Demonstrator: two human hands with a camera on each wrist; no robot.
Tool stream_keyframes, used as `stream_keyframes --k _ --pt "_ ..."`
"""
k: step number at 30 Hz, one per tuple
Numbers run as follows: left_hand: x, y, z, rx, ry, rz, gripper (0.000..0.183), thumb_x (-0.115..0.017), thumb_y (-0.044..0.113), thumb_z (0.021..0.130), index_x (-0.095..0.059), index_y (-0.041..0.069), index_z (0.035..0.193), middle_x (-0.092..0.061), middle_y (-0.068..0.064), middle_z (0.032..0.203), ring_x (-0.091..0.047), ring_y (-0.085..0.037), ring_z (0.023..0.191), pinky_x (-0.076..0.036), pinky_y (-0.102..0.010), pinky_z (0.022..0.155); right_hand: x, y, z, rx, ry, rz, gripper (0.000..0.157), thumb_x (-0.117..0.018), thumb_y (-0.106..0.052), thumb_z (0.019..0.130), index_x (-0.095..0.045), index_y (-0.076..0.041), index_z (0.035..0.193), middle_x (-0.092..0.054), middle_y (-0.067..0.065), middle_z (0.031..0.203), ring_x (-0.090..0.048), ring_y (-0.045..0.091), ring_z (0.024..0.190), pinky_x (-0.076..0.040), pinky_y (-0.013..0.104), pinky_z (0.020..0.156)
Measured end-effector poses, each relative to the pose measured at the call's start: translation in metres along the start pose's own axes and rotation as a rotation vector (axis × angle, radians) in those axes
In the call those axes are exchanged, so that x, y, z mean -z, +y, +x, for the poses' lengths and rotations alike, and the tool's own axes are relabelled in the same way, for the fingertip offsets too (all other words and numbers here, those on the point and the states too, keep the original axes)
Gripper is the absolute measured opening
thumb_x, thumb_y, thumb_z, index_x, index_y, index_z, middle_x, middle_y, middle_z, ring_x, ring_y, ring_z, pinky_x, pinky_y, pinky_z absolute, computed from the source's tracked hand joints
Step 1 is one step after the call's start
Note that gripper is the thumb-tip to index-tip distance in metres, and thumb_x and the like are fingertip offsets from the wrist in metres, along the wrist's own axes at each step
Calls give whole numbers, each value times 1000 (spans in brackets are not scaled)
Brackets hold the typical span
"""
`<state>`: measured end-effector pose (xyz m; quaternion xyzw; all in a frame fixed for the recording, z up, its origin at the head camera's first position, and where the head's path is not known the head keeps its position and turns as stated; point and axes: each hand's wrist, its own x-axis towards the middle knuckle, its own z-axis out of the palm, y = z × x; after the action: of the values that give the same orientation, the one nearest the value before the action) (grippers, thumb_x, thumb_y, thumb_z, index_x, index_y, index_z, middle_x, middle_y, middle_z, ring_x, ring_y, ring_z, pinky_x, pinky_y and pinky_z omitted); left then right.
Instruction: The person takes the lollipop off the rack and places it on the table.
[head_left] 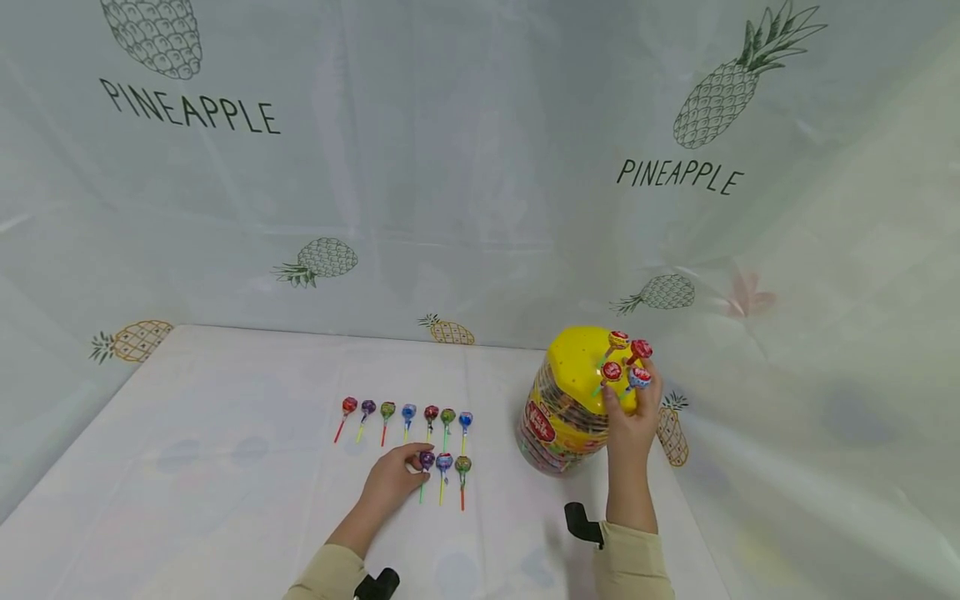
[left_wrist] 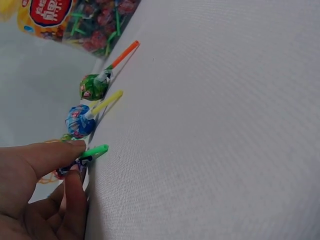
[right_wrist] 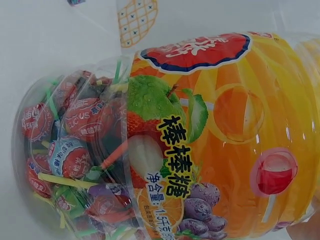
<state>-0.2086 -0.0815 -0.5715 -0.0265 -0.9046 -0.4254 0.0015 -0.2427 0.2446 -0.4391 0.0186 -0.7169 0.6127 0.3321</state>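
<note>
The head view is showing a person's two hands working at a white tabletop [head_left: 225, 475]. The left hand [head_left: 386, 487] is pinching a purple lollipop [head_left: 427, 459] between thumb and finger; in the left wrist view, its green stick [left_wrist: 97, 150] is pointing out past the fingertips. This purple lollipop is occupying the left end of the lower row, and a blue lollipop [head_left: 444, 462] and a green lollipop [head_left: 463, 464] are lying just beside it. Behind them, an upper row of seven lollipops [head_left: 408, 412] is lying with the sticks pointing toward the person. To the right, a large jar [head_left: 542, 422] is standing, and its yellow lid [head_left: 577, 360] is carrying four lollipops [head_left: 612, 372]. The right hand [head_left: 633, 425] is reaching to the lid's right side, close by these four; whether it is grasping something, one cannot tell. Many wrapped lollipops [right_wrist: 87, 119] are filling the jar's clear part. Behind, a pale pineapple-printed cloth [head_left: 465, 183] is hanging.
</note>
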Motion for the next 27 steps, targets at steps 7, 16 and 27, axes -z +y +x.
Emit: stream_keyframes --k 7,16,27 --pt "-1 -1 -1 8 -2 -34 42 -80 6 78 -69 9 118 -55 6 76 -44 -12 60 -38 -28 58 -5 -2 -5 82 54 13 51 -69 -8 90 -55 -7 138 -36 -1 147 -34 20 134 -39 20 102" --pt "4 -5 -5 24 11 -164 42 -77 4 80 -67 7 121 -56 4 75 -50 -12 60 -42 -29 57 -17 -26 -17 41 148 -19 47 -71 0 85 -59 0 131 -34 6 149 -37 21 132 -42 20 98" --pt "30 42 5 -40 145 -242 34 -75 11 86 -69 13 119 -59 6 82 -55 -11 73 -47 -25 59 -29 -47 -30 125 173 -52 39 -71 -7 89 -60 6 124 -30 15 149 -37 22 132 -42 22 99"
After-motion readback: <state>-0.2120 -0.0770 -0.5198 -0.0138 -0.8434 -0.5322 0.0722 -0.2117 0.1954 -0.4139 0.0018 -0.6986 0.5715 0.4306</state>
